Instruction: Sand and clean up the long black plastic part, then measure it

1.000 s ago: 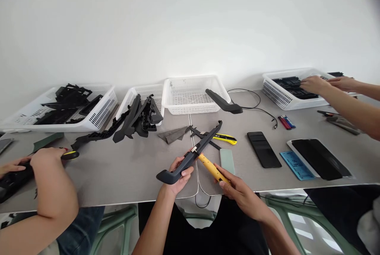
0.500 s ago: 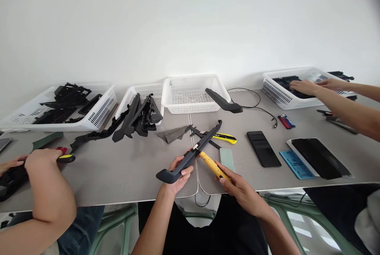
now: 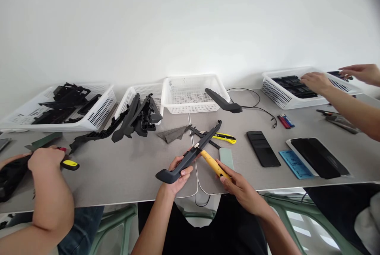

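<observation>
My left hand (image 3: 177,174) is wrapped round the lower part of a long dark grey plastic trim piece (image 3: 194,150) with a bent end, held at a slant above the table. In my right hand (image 3: 237,184) is a slim yellow-handled tool (image 3: 212,163). Its dark tip end meets the side of the trim piece around the middle, near a small pale spot; what the tip looks like cannot be made out. Behind the trim piece lie a black caliper (image 3: 214,144), a yellow utility knife (image 3: 225,138) and a grey cloth (image 3: 172,133).
White baskets hold black parts (image 3: 139,118); another basket (image 3: 190,108) has a similar trim piece (image 3: 224,102) across its corner. A phone (image 3: 263,148) and a blue case (image 3: 296,164) lie to the right. Co-workers' hands (image 3: 316,82) are at both sides.
My hands and the trim piece barely move; the tool's tip end shifts slightly along it. The right co-worker's hands move right and apart; the left co-worker's yellow-and-black tool turns.
</observation>
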`<state>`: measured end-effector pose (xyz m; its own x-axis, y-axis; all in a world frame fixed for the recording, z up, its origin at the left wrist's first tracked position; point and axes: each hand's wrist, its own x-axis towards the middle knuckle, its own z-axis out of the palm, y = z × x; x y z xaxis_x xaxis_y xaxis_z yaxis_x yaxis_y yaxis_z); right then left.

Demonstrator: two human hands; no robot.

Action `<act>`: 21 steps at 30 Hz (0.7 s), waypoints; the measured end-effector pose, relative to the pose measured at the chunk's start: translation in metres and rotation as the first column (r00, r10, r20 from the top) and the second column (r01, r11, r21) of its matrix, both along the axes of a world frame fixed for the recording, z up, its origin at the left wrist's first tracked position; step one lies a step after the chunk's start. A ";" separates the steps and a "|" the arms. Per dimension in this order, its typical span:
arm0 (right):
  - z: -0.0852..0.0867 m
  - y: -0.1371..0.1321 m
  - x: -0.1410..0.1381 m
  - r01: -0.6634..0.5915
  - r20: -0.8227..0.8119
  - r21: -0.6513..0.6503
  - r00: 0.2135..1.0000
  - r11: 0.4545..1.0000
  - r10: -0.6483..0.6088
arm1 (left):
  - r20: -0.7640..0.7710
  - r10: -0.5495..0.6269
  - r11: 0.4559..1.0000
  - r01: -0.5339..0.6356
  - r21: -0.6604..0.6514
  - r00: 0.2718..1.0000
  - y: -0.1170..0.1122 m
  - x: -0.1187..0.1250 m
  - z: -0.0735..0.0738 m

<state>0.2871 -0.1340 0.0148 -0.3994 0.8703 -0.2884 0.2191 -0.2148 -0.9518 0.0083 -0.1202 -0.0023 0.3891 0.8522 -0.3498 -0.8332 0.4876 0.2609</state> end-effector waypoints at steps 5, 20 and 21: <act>-0.002 0.001 0.001 -0.011 0.037 0.022 0.999 1.000 0.010 | -0.023 -0.004 1.000 0.004 0.009 1.000 -0.001 0.000 0.000; -0.004 0.001 0.000 0.011 0.010 0.042 1.000 0.999 -0.012 | -0.010 -0.001 1.000 0.002 0.014 1.000 0.000 0.000 0.001; -0.004 0.001 0.000 0.012 0.008 0.043 1.000 0.999 -0.012 | -0.014 -0.002 1.000 0.002 0.016 1.000 0.000 0.000 0.002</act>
<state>0.2874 -0.1327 0.0104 -0.3868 0.8867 -0.2533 0.2243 -0.1760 -0.9585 0.0085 -0.1204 -0.0007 0.3858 0.8569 -0.3418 -0.8287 0.4847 0.2798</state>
